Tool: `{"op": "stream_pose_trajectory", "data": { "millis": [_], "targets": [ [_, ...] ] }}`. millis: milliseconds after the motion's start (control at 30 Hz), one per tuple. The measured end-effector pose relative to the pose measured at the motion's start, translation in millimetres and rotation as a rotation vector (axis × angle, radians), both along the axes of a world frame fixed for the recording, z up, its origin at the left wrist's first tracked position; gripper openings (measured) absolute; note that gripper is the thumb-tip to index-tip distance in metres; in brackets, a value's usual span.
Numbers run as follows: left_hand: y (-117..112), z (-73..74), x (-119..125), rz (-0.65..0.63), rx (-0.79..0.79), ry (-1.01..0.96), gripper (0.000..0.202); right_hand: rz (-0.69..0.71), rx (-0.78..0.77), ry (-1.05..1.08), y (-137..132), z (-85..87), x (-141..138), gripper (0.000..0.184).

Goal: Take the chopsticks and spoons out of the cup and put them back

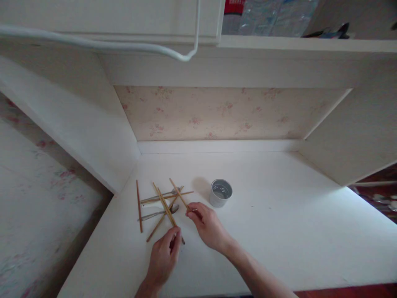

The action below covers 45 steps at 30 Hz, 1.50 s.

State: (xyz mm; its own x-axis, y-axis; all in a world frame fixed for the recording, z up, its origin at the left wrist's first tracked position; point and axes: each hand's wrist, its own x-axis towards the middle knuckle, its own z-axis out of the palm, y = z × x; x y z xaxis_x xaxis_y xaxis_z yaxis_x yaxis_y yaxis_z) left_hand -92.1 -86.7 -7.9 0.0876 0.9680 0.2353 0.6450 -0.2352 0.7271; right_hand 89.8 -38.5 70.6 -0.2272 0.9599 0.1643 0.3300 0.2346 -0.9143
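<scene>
All chopsticks (161, 205) and spoons (155, 215) lie crossed on the tabletop (279, 231) just left of the cup (221, 193), which shows none inside, while the left hand (163, 258) and right hand (208, 225) each pinch one chopstick end between closed fingers (174, 236).

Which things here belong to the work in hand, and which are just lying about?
In hand: chopsticks, one pinched by the right hand, one gripped by the left hand; spoons lying among them; probably the metal cup beside them.
Lying about: white cable overhead; bottles on the shelf.
</scene>
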Motion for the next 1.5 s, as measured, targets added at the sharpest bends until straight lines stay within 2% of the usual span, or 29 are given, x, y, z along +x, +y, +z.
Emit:
{"op": "stream_pose_trajectory", "data": {
  "millis": [133,200,267,333,400,500,633,733,833,1167,1367,1500],
  "targets": [
    [3.1,2.5,1.8,-0.044,0.017,0.015,0.021,-0.141,-0.06,0.367,12.4,39.8,46.8,0.039],
    [3.9,2.1,2.7,-0.073,0.012,0.022,0.02,-0.252,-0.018,0.495,25.4,57.7,71.2,0.04],
    [4.0,1.7,3.4,-0.091,0.0,0.026,0.02,-0.371,-0.006,0.589,40.5,68.8,91.3,0.037],
    [4.1,1.7,4.0,-0.097,-0.019,0.032,0.02,-0.457,-0.015,0.61,55.2,70.4,105.3,0.034],
    [4.2,2.3,4.5,-0.093,-0.037,0.034,0.02,-0.505,-0.017,0.588,67.5,62.7,112.9,0.036],
    [4.5,3.2,5.1,-0.074,-0.049,0.035,0.021,-0.531,-0.017,0.516,79.9,40.6,116.1,0.039],
    [4.9,3.7,5.8,-0.074,-0.078,0.047,0.022,-0.539,-0.045,0.276,86.7,12.9,113.8,0.042],
    [5.7,3.3,6.6,-0.073,-0.079,0.091,0.022,-0.477,-0.022,0.043,88.0,3.0,110.5,0.042],
    [6.8,2.7,7.6,-0.071,-0.068,0.13,0.022,-0.388,0.005,-0.066,88.1,-0.4,108.1,0.038],
    [8.1,2.8,8.3,-0.08,-0.075,0.152,0.024,-0.363,-0.027,-0.036,84.3,-5.5,110.2,0.039],
    [4.9,7.1,7.6,-0.057,-0.106,0.028,0.025,-0.372,-0.109,0.187,65.8,-16.7,117.2,0.06],
    [16.3,17.2,-16.4,0.134,-0.11,-0.049,0.031,-0.3,-0.078,0.24,47.4,-35.7,120.7,0.084]
  ]
}}
